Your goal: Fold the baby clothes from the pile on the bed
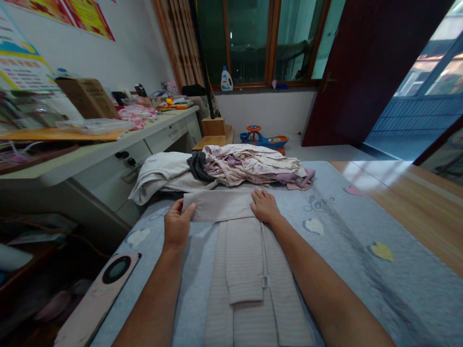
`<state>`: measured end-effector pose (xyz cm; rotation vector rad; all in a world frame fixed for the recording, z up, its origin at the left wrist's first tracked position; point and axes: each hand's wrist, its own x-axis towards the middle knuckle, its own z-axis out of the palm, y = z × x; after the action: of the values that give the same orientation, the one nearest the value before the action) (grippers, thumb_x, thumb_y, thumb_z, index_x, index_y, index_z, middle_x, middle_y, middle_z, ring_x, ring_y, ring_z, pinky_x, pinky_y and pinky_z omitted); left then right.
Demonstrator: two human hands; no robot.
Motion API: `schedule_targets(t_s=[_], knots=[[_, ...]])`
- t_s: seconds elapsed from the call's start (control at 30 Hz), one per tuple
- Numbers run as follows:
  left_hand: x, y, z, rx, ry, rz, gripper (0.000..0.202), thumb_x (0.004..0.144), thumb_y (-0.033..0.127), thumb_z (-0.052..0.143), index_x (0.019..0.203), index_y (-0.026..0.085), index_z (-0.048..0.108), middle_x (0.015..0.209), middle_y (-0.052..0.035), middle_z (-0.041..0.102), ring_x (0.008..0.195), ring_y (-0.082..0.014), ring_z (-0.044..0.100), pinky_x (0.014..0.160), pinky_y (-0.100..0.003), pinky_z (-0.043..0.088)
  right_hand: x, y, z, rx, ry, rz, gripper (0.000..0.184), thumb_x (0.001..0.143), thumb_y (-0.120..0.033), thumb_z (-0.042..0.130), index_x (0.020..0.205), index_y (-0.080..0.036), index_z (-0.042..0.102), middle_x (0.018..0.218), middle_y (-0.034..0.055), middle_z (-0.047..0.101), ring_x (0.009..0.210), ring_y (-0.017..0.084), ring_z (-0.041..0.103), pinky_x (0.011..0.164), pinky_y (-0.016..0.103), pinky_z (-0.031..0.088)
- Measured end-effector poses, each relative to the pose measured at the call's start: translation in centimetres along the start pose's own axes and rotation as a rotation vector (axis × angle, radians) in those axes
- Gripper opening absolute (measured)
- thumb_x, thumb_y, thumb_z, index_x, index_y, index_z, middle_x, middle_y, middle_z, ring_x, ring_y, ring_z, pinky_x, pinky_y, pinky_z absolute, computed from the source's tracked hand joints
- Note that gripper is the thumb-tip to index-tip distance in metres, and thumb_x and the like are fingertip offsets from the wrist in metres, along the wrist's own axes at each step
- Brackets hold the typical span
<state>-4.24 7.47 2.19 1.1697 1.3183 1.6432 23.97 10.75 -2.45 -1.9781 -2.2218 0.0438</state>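
Folded garment (246, 260) under left fingers (184, 212), right fingers (259, 198)

Knit garment (249, 289), pale pinkish beige, finely striped. Lies flat and lengthwise on a blue-grey bed cover (347, 270), folded, in several layers. Folded band (217, 205) sits crosswise at the far end, wider than the layers below. Narrower central strip (244, 260) runs down the middle, with a small white tag (265, 282) at its edge. Near end passes out of view.
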Motion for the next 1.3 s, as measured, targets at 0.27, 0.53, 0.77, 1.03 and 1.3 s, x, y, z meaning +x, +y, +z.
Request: schedule_targets(t_s=[0.27, 0.53, 0.77, 1.03, 1.3], knots=[[-3.7, 3.0, 1.7, -0.008, -0.198, 0.039, 0.031, 0.073, 0.037, 0.077, 0.095, 0.017, 0.071, 0.087, -0.0012, 0.072, 0.077, -0.0164, 0.065, 0.071, -0.025, 0.051, 0.1, 0.1, 0.2, 0.054, 0.019, 0.021, 0.057, 0.096, -0.036, 0.041, 0.148, -0.012, 0.044, 0.159, 0.0121, 0.038, 0.144, 0.03, 0.033, 0.116, 0.046, 0.026], [-6.6, 3.7, 2.5, 0.126, -0.367, 0.047, 0.026, 0.079, 0.038, 0.071, 0.094, 0.017, 0.071, 0.083, -0.0017, 0.072, 0.077, -0.0182, 0.065, 0.071, -0.026, 0.049, 0.4, 1.6, 0.4, 0.078, 0.047, -0.011, 0.05, 0.097, -0.028, 0.04, 0.142, -0.007, 0.05, 0.155, 0.0156, 0.043, 0.141, 0.023, 0.038, 0.117, 0.034, 0.028], [-7.5, 2.7, 2.8, 0.194, -0.531, 0.018, 0.023, 0.079, 0.038, 0.068, 0.09, 0.017, 0.071, 0.084, -0.0042, 0.071, 0.081, -0.0204, 0.065, 0.075, -0.029, 0.049, 0.0, 1.6, -0.2, 0.05, -0.005, 0.083, 0.051, 0.098, -0.039, 0.038, 0.145, -0.022, 0.048, 0.159, 0.0076, 0.038, 0.137, 0.033, 0.038, 0.11, 0.049, 0.034], [-8.4, 2.3, 3.1, 0.187, -0.734, 0.141, 0.011, 0.081, 0.026, 0.067, 0.087, 0.018, 0.072, 0.097, -0.0083, 0.071, 0.095, -0.0219, 0.066, 0.086, -0.032, 0.049, 0.3, 1.6, -0.3, 0.072, -0.035, 0.154, 0.055, 0.095, -0.038, 0.041, 0.149, -0.027, 0.044, 0.163, 0.0063, 0.03, 0.147, 0.035, 0.024, 0.113, 0.055, 0.026], [-9.1, 2.5, 3.7, 0.217, -0.918, 0.171, 0.015, 0.084, 0.022, 0.063, 0.094, 0.018, 0.073, 0.098, -0.0083, 0.072, 0.095, -0.0207, 0.066, 0.088, -0.031, 0.048, -0.2, 2.3, 0.0, 0.07, 0.001, 0.123, 0.053, 0.097, -0.033, 0.039, 0.149, -0.026, 0.045, 0.163, 0.0069, 0.03, 0.147, 0.033, 0.026, 0.114, 0.051, 0.027]])
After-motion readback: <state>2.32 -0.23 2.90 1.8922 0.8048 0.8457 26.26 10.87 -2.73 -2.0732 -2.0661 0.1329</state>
